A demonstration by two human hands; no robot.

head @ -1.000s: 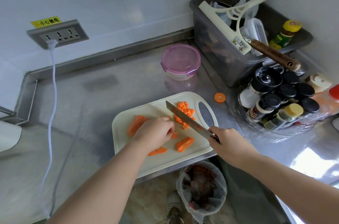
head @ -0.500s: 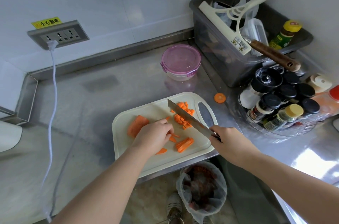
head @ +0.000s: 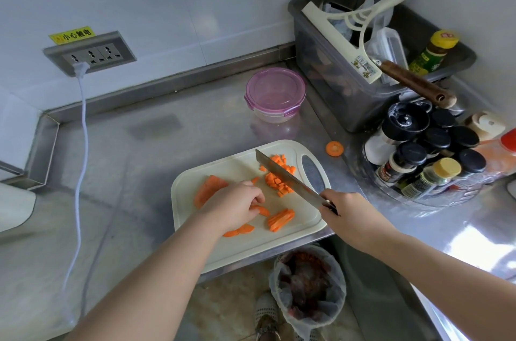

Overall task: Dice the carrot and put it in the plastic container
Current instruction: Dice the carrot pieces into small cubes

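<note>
mid-dice on the cutting board point(head: 237, 245), hands apart and both occupied.

curled over and pinching a thin carrot slice point(head: 262, 210) with the left hand point(head: 234, 209); clamped round the handle of the knife point(head: 284, 173) with the right hand point(head: 349, 215), blade slanting away to the far left across the diced pile point(head: 279, 177). between the two hands, just right of the left fingertips: a bundle of carrot strips point(head: 280, 219), long axis running near-left to far-right, so roughly crosswise to the blade and probably ready for dicing with little turning; nearer the left hand for steadying. behind the left hand, a larger uncut carrot piece point(head: 208, 188). well beyond the board's far edge, the plastic container point(head: 275, 95), lid on, likely needing opening before any filling. off the board to the right, one stray carrot round point(head: 334, 148).
</note>
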